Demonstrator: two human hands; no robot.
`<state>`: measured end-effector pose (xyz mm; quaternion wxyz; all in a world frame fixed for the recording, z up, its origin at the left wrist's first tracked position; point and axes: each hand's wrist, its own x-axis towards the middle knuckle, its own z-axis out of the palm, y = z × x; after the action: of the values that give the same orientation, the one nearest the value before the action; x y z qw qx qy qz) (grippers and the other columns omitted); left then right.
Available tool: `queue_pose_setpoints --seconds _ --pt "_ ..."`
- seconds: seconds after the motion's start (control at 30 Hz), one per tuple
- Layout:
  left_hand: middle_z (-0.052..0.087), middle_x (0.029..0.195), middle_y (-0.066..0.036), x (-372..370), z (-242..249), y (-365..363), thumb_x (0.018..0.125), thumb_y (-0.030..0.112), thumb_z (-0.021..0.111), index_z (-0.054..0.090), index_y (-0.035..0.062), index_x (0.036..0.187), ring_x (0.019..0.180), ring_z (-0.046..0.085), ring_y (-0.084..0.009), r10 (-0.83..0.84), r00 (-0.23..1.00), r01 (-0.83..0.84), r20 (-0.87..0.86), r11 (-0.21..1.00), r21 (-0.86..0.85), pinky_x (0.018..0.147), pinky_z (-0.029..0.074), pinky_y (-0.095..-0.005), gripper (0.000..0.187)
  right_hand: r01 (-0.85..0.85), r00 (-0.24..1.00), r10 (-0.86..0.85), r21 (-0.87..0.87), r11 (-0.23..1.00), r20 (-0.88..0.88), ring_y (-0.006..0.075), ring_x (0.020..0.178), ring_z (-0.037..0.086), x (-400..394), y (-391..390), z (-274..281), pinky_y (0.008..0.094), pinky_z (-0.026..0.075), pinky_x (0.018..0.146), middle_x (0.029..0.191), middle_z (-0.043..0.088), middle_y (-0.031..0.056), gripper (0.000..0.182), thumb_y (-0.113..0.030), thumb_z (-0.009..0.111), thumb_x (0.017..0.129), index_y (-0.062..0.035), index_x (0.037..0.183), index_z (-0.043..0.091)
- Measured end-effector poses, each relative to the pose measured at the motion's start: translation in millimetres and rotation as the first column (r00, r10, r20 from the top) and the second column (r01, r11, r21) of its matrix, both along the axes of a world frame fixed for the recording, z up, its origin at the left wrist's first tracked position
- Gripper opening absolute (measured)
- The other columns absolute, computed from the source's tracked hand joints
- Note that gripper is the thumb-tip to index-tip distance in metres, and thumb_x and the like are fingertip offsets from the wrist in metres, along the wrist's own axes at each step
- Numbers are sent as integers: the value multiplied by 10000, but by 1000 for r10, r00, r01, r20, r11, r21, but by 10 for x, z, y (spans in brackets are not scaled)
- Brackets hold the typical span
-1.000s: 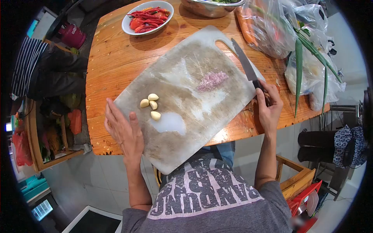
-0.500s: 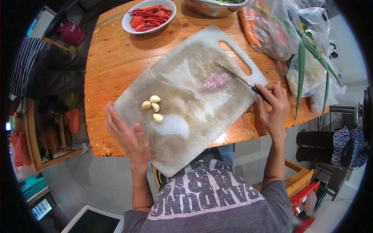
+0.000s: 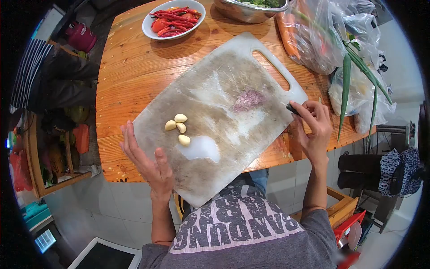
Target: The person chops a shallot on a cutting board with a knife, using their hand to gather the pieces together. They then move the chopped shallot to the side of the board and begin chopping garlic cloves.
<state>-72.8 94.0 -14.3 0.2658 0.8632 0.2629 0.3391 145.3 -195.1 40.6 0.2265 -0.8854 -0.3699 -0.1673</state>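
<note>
A worn white cutting board (image 3: 192, 179) lies askew on the wooden table, its near corner past the edge. My left hand (image 3: 150, 157) rests at the board's left edge, fingers stretched out, holding nothing. Close to it are several peeled garlic cloves (image 3: 180, 118) and a translucent whitish patch (image 3: 201, 149). My right hand (image 3: 316, 125) is closed around the black handle of a knife (image 3: 293, 109) at the board's right edge; the blade hardly shows. A small heap of finely chopped shallot (image 3: 249, 99) sits near the board's handle slot.
At the back are a white bowl (image 3: 147, 29) of red chilies and tomatoes and a metal bowl (image 3: 251, 14) with greens. Plastic bags (image 3: 313, 49) with carrots stand at the right, green leaves (image 3: 346, 89) hanging over the edge. Another person's legs (image 3: 71, 80) show at the left.
The knife has turned in my right hand: its blade pointed over the board beside the chopped shallot and now hardly shows. My left hand keeps its place. The whole view has shifted slightly.
</note>
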Motion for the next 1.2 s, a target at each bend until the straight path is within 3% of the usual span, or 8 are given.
queue_pose_setpoints --seconds 0.13,0.27,0.53,0.77,1.0,1.1,1.2 --pt "341 1606 -212 9 25 20 1040 501 446 278 -28 1567 1538 215 -417 -30 999 30 -17 999 42 1230 81 -602 765 -35 999 36 22 999 -39 252 871 638 227 7 66 364 527 732 976 649 78 371 -20 766 809 -129 1164 767" --pt "336 1606 -216 41 96 4 1024 407 503 278 -31 1566 1538 214 -421 -58 998 60 -37 997 58 1231 96 -602 732 -87 974 93 42 995 -204 295 934 685 633 1 29 372 543 798 1028 688 115 330 -37 737 845 -96 1169 753" --pt "322 1604 -225 -14 176 -275 1003 352 545 273 -41 1566 1535 217 -439 -162 983 159 -88 986 -39 1230 93 -621 738 -170 971 166 -9 985 -170 279 894 663 438 -16 -32 377 532 758 999 668 96 366 -4 746 791 -104 1143 755" --pt "327 1596 -230 -15 147 -251 976 308 582 284 -46 1558 1532 215 -456 -200 972 196 -123 979 -47 1228 96 -632 743 59 991 -56 19 998 -122 250 858 652 267 -191 -38 348 529 722 981 652 94 372 2 758 821 -112 1176 753" --pt "332 1592 -229 -20 130 -243 965 298 586 289 -43 1556 1536 207 -450 -182 978 176 -105 982 -62 1225 94 -638 744 1 998 -5 -57 998 -64 245 848 650 44 -143 10 339 527 692 974 641 96 372 -1 767 817 -101 1175 754" --pt "329 1595 -228 -17 128 -228 964 302 585 289 -40 1557 1539 200 -447 -169 981 163 -97 985 -63 1225 90 -639 746 71 993 -68 24 997 -101 243 851 651 -11 -145 29 337 524 699 973 639 98 369 0 770 812 -97 1168 754" --pt "326 1598 -228 -20 112 -215 960 293 589 287 -39 1559 1542 196 -446 -156 984 149 -90 986 -80 1225 86 -638 749 127 990 -127 -4 992 -67 243 857 653 -21 -152 -7 337 523 714 972 641 102 364 18 758 812 -88 1161 752"
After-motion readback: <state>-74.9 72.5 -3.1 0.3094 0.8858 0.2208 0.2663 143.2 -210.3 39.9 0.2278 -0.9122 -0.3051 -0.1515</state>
